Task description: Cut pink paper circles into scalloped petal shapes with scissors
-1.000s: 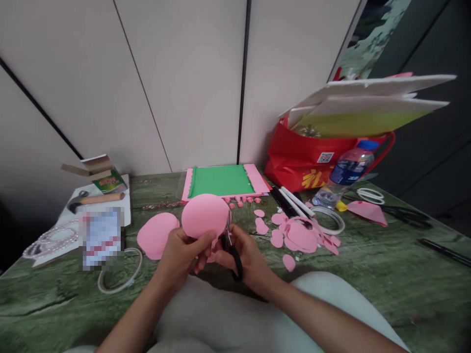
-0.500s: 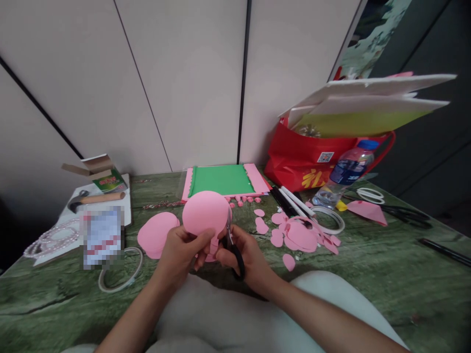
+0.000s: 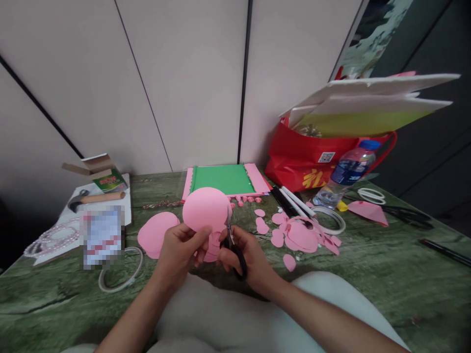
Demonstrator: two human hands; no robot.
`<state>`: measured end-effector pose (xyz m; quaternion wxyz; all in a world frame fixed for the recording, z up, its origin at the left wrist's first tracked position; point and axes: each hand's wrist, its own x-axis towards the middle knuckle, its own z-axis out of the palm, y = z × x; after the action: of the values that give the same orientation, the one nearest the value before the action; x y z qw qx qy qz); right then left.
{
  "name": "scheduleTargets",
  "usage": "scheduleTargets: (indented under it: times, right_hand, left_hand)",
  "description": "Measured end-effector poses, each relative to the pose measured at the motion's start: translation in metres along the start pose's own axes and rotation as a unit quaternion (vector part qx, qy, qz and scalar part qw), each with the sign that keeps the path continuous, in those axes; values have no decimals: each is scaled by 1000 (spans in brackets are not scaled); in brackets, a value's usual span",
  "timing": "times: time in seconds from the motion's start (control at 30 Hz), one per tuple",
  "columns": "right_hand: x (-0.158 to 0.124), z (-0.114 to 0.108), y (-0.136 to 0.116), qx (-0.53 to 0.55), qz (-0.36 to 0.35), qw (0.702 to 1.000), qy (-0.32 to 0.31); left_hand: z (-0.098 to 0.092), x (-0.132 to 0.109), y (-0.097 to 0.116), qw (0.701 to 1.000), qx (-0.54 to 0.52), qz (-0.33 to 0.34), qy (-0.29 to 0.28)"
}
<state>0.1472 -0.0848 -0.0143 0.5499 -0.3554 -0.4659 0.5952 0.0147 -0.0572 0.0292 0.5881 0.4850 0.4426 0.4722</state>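
A round pink paper disc (image 3: pixel 206 208) is pinched at its lower edge by my left hand (image 3: pixel 184 247), thumb in front. My right hand (image 3: pixel 248 252) is closed around the black-handled scissors (image 3: pixel 239 260), whose metal blades point up along the disc's right edge. Whether the blades touch the paper I cannot tell. Behind and below my fingers lie more pink paper pieces (image 3: pixel 214 247), partly hidden. Left of my left hand rests a stack of rounded pink paper (image 3: pixel 156 235). Pink paper scraps (image 3: pixel 301 235) are scattered to the right of my right hand.
At the back lies a green sheet (image 3: pixel 221 179) with pink borders. A red bag (image 3: pixel 290 157) and a water bottle (image 3: pixel 348 174) stand back right, near a tape roll (image 3: pixel 327 220) and pens (image 3: pixel 294 201). On the left are another tape roll (image 3: pixel 121 287), a hammer (image 3: pixel 103 197) and bead strings (image 3: pixel 55 238).
The pink disc has risen slightly in my left hand. The scissors have shifted a little to the right, showing more of the pink pieces between my hands.
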Motion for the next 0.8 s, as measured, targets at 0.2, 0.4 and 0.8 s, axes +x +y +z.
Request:
scheduleTargets:
  times: [0.2,0.4,0.8]
  right_hand:
    - [-1,1,0,-7,-5,1000,-18]
    - [-1,3,7,-6,2,998,-68]
    - [-2,4,8,3,-18,998,-68]
  left_hand:
    - [-1,1,-1,998,-39,6,-58]
    - [-2,2,-5,997,-33,-2,-76]
    - [-4,0,-11,999,6,13,-52]
